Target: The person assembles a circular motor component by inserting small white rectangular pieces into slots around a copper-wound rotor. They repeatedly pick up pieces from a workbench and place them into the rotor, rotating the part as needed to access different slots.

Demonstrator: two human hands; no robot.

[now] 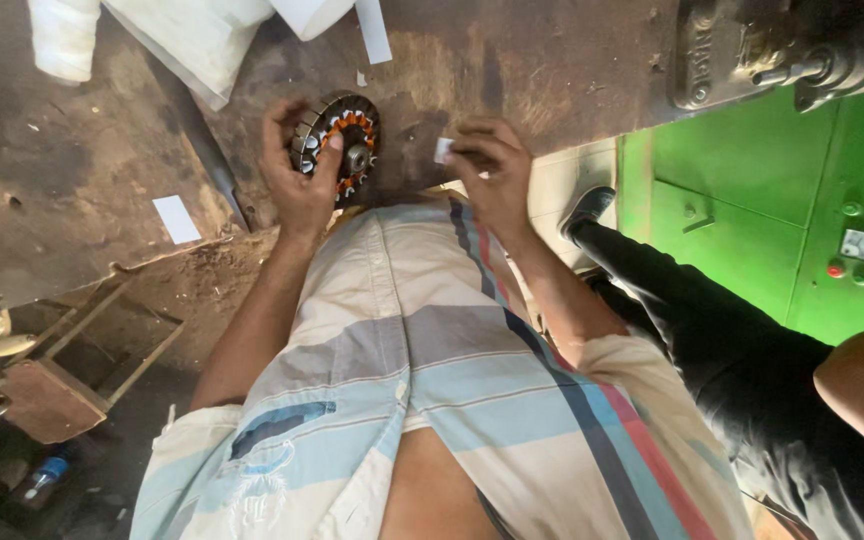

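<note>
Striped shirt (432, 380): person's own, below both hands. Left hand (297, 175): closed on the rim of a round motor stator (342, 140) with orange windings, resting on the tabletop (72, 150). Right hand (492, 170): pinching 1 small white paper slip (443, 150), just right of the stator. Green machine cabinet (752, 200): far right.

Stator (337, 145) on bench (82, 150) in L hand (297, 185); paper slip (443, 150) in R hand (492, 170), right of it.
</note>
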